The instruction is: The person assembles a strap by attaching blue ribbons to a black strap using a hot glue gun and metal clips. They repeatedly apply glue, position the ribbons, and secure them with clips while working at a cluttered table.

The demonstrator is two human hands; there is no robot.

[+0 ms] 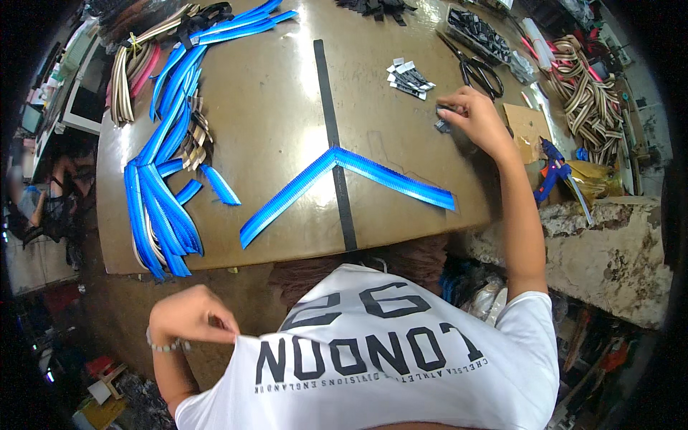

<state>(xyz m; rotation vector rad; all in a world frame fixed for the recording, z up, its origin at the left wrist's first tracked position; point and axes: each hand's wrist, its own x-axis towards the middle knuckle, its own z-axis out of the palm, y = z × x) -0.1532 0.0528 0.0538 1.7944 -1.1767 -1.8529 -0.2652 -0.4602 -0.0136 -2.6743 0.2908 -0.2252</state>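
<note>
My left hand (192,314), with a beaded bracelet at the wrist, pinches a bit of my white T-shirt (401,344) and pulls the cloth outward in front of the table. Over the right half of the table, my right hand (473,118) has its thumb and forefinger closed on a small dark label (446,109). Another small dark piece (443,126) lies just below those fingertips. Between the hands, a blue ribbon (394,183) bent into a wide inverted V rests on the tabletop. Its peak lies over a black strip (326,93) running across the table.
A bundle of blue ribbons (165,215) hangs over the table's left edge. Whitish labels (410,79), black scissors (481,75) and a box of dark pieces (476,32) lie beyond my right hand. Cardboard (527,132), a blue glue gun (553,168) and striped straps (591,100) are farther right.
</note>
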